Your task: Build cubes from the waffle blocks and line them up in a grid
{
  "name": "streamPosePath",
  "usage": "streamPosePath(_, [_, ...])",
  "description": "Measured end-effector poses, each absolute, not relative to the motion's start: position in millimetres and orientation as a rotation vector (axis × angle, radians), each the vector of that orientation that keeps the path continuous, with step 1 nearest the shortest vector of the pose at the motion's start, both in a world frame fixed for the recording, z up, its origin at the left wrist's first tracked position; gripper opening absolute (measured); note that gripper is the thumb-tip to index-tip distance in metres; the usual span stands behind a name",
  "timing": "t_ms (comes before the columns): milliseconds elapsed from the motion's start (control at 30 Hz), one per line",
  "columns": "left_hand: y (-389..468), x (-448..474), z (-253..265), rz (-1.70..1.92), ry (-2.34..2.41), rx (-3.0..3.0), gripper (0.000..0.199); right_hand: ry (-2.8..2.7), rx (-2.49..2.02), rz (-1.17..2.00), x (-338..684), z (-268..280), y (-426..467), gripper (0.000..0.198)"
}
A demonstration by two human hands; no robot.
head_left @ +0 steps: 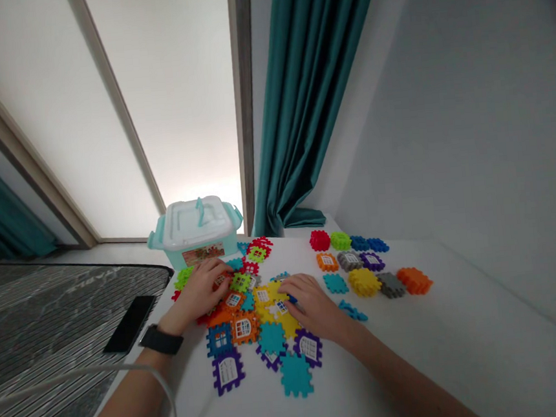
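Note:
My left hand (207, 286) rests over the left side of a loose heap of interlocking plastic tiles, its thumb and fingers apart. Under and beside it lie orange window tiles (244, 328) and a lime tile (240, 282). My right hand (310, 302) reaches into the heap's right side, fingers and thumb spread around a partly hidden dark blue tile. Yellow tiles (288, 324) lie against its fingertips. Nearer me are turquoise tiles (296, 375), purple window tiles (228, 370) and a blue window tile (219, 339).
To the right stand colour-sorted stacks, among them red (320, 240), yellow (364, 283) and orange tiles (415, 280). A lidded turquoise box (202, 231) sits at the back left. A black phone (129, 324) lies left of the white table (257, 411); a pale cable (146, 368) crosses my left forearm.

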State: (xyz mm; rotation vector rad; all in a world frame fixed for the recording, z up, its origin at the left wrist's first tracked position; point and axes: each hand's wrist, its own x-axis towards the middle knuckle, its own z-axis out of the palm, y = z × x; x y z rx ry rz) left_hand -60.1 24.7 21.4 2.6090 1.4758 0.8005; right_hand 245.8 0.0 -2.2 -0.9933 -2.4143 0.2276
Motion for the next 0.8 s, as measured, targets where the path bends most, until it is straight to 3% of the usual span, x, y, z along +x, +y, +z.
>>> streamPosePath(367, [18,-77,20,0.49,1.712,2.58,0.032,-2.43,-0.932,0.314,192,-2,15,0.026])
streamPosePath(800, [24,-77,12,0.635,1.614,2.49,0.032,-2.356,-0.932,0.304,205,-4,13,0.025])
